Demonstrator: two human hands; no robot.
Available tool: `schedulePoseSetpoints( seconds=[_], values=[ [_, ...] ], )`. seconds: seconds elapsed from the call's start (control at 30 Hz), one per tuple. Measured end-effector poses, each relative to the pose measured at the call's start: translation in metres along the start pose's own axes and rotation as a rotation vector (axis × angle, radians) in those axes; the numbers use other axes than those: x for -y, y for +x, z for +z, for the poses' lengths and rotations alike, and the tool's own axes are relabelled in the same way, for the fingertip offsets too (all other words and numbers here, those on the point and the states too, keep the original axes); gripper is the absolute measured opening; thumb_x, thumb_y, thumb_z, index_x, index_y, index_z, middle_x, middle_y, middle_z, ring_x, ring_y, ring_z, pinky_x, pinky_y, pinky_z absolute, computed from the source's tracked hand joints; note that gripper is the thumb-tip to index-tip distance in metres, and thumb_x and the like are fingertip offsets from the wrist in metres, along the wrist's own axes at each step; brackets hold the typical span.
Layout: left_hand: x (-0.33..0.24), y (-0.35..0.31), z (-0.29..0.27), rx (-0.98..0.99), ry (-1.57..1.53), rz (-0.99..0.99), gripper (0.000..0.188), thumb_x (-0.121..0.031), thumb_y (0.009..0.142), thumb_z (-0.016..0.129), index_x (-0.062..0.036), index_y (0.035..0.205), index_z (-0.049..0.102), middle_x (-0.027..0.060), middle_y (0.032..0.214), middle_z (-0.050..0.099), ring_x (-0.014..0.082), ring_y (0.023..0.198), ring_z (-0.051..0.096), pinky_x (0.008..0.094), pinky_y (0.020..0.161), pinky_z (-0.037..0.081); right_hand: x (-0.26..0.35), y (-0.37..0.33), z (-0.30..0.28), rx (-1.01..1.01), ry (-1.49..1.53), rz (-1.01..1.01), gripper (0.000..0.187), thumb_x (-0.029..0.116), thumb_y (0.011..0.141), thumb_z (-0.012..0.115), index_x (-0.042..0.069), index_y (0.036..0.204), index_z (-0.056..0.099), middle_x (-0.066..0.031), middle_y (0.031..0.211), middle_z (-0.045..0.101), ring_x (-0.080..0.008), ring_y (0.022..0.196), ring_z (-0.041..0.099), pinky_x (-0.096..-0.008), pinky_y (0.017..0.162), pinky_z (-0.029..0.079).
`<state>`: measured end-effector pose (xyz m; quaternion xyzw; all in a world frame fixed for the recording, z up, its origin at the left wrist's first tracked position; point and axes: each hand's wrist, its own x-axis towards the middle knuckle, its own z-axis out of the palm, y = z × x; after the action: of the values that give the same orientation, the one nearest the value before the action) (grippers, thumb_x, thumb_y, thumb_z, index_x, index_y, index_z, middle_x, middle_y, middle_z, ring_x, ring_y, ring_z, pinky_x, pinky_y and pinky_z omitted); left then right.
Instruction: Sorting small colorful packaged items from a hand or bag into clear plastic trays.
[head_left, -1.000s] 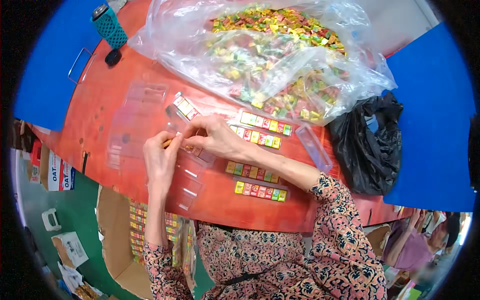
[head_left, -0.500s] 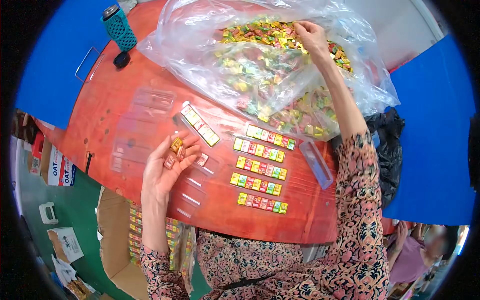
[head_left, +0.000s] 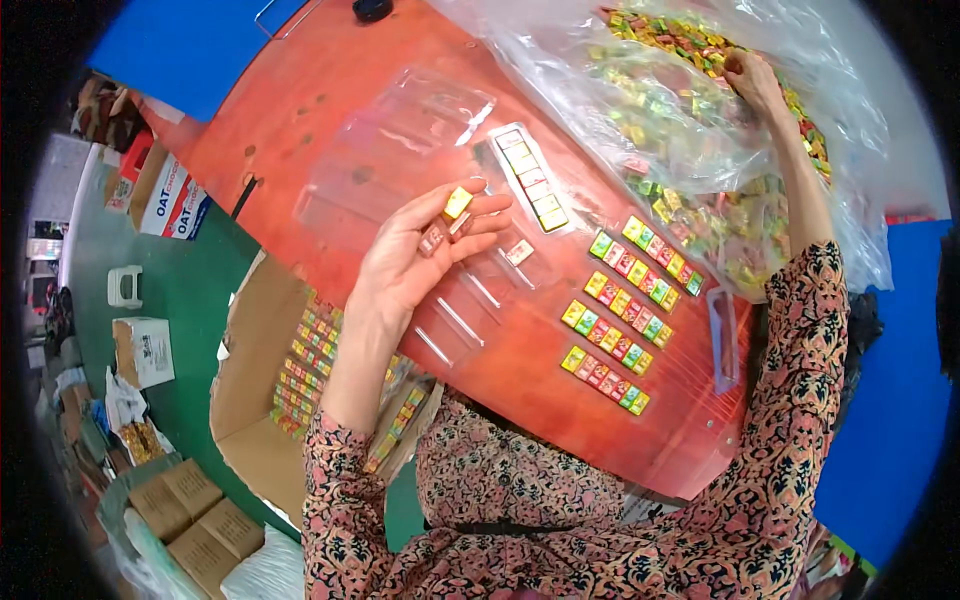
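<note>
My left hand (head_left: 395,262) is palm up over the table, fingers loosely curled around a few small wrapped sweets, one a yellow sweet (head_left: 458,203) and one a red sweet (head_left: 432,238). Beneath its fingertips a single pink sweet (head_left: 519,252) lies in a clear plastic tray. Just beyond, a white-edged strip tray (head_left: 548,212) holds a row of sweets. At the far right my right hand (head_left: 755,82) reaches into a large clear bag (head_left: 690,160), its bent fingers in the heap of loose sweets (head_left: 665,35); what they pinch is hidden.
Several filled sweet rows (head_left: 628,308) lie right of centre on the red table (head_left: 300,150). Clear trays (head_left: 450,335) sit near my left wrist, and another tray (head_left: 722,345) at the right. A cardboard carton (head_left: 240,370) with packed rows stands below the table's left edge.
The view has turned, shifting the table scene. My left hand still cradles its sweets, with the yellow one raised nearer the fingers. My right hand remains at the heap, its fingers deeper among the sweets.
</note>
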<state>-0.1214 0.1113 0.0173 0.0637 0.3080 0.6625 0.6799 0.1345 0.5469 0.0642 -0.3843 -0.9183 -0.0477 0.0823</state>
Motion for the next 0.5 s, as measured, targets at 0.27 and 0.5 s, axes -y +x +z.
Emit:
schedulePoseSetpoints(
  seconds=[0.27,0.5],
  values=[
    [-0.005,-0.004,-0.007,-0.089,0.121,0.059,0.034,-0.018,0.093,0.045,0.0067,0.115,0.049,0.0271,0.112,0.056,0.0321,0.097,0.061,0.0356,0.077,0.055,0.033,-0.027,-0.015,-0.483,0.051,-0.024,0.021,0.017,0.08,0.06,0.004,0.096,0.063,-0.0127,0.087,0.066,-0.0231,0.079,0.063,-0.0327,0.07,0.048],
    [-0.007,-0.003,-0.013,-0.182,0.357,0.143,0.025,-0.012,0.088,0.055,0.0053,0.106,0.056,0.0146,0.085,0.065,0.0138,0.061,0.06,0.0213,0.053,0.049,0.176,-0.1,-0.045,-0.102,0.922,-0.22,0.013,0.011,0.08,0.066,0.002,0.089,0.066,-0.0009,0.079,0.065,-0.0049,0.069,0.055,-0.0204,0.062,0.044]
  ],
)
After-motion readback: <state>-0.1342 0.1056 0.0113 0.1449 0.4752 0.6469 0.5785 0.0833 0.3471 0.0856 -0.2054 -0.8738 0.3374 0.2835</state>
